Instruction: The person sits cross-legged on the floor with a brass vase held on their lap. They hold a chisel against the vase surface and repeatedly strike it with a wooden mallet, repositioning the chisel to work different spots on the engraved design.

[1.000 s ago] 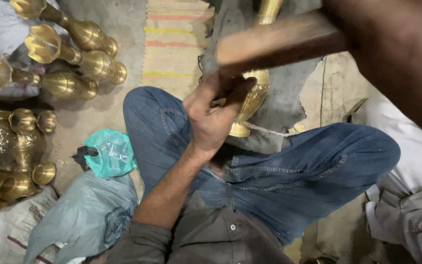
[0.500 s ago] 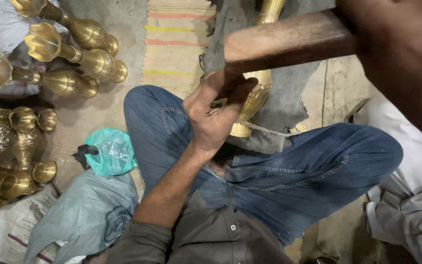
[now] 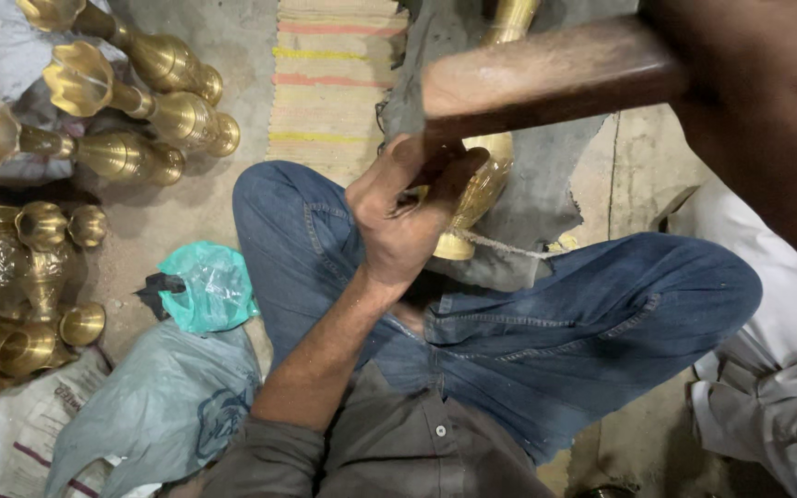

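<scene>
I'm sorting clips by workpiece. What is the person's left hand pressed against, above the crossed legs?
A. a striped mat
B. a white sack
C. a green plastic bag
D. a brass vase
D: the left hand grips something small against the brass vase lying on grey cloth, under the wooden handle.

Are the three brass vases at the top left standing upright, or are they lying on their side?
Lying on their sides. The three brass vases rest lengthwise on the floor, with fluted mouths pointing left and round bases pointing right.
</scene>
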